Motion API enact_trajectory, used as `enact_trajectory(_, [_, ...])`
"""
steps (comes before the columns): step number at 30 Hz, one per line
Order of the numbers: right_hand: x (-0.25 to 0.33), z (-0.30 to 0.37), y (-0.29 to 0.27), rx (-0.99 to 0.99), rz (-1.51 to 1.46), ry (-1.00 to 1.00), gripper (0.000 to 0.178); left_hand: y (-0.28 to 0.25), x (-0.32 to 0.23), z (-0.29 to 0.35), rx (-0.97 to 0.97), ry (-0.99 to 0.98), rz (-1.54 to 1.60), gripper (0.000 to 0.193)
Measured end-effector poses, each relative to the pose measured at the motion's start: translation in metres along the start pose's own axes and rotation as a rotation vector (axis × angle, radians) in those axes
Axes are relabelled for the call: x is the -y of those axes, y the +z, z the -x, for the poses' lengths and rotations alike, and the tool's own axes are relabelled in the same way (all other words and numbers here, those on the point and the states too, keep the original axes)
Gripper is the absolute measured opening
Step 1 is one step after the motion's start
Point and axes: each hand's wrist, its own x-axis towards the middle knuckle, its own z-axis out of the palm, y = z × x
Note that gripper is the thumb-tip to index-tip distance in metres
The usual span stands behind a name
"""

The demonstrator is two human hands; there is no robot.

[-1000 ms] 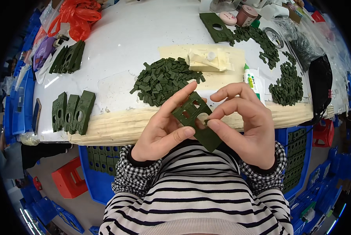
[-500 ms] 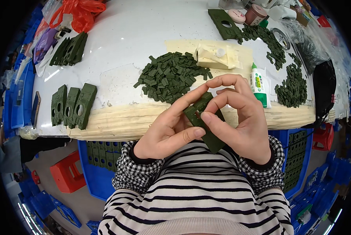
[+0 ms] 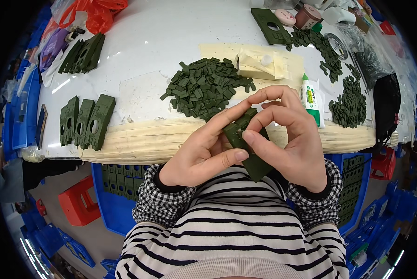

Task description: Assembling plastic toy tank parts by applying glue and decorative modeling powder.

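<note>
A dark green flat plastic piece (image 3: 250, 156) is held between both hands just in front of my chest, above the table's near edge. My left hand (image 3: 203, 149) supports it from the left, fingers stretched along it. My right hand (image 3: 287, 139) pinches it from the right, thumb and fingertips pressed on its upper part. A pile of small dark green strips (image 3: 203, 86) lies on the white table (image 3: 138, 51) just beyond my hands.
Three green plates with holes (image 3: 85, 121) stand at the table's left front, more of them (image 3: 83, 53) behind. A glue bottle (image 3: 310, 100), a cream box (image 3: 257, 65) and more green strips (image 3: 348, 102) lie right. Blue crates (image 3: 117, 195) and a red stool (image 3: 78, 204) stand below.
The green piece has turned in my hands from showing its face with a hole to a more edge-on tilt, and my right fingers have closed over its top.
</note>
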Motion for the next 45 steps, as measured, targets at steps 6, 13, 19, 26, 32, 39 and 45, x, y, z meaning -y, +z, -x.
enact_trajectory(6, [0.002, 0.0, 0.0, -0.004, 0.034, -0.008, 0.01, 0.0, -0.001, 0.001, -0.002, -0.033, 0.013, 0.064])
enact_trajectory(13, [0.001, 0.0, 0.0, -0.003, 0.05, -0.012, 0.01, -0.001, 0.002, 0.001, -0.001, 0.002, -0.029, 0.063])
enact_trajectory(19, [0.001, 0.0, 0.002, -0.015, 0.03, -0.001, 0.01, 0.001, 0.001, 0.001, -0.026, -0.024, -0.017, 0.063])
enact_trajectory(26, [0.001, 0.0, 0.003, -0.016, 0.054, -0.008, 0.009, -0.001, 0.006, 0.0, -0.017, 0.021, -0.092, 0.065])
enact_trajectory(32, [0.001, 0.0, 0.004, -0.022, 0.046, 0.002, 0.009, -0.001, 0.006, 0.001, -0.015, 0.017, -0.104, 0.065])
enact_trajectory(39, [0.0, 0.001, 0.005, -0.041, 0.057, -0.017, 0.01, -0.002, 0.008, 0.0, -0.006, 0.01, -0.069, 0.065])
enact_trajectory(45, [0.001, 0.002, 0.007, -0.062, 0.079, -0.031, 0.012, -0.001, 0.01, 0.0, -0.006, 0.03, -0.052, 0.065])
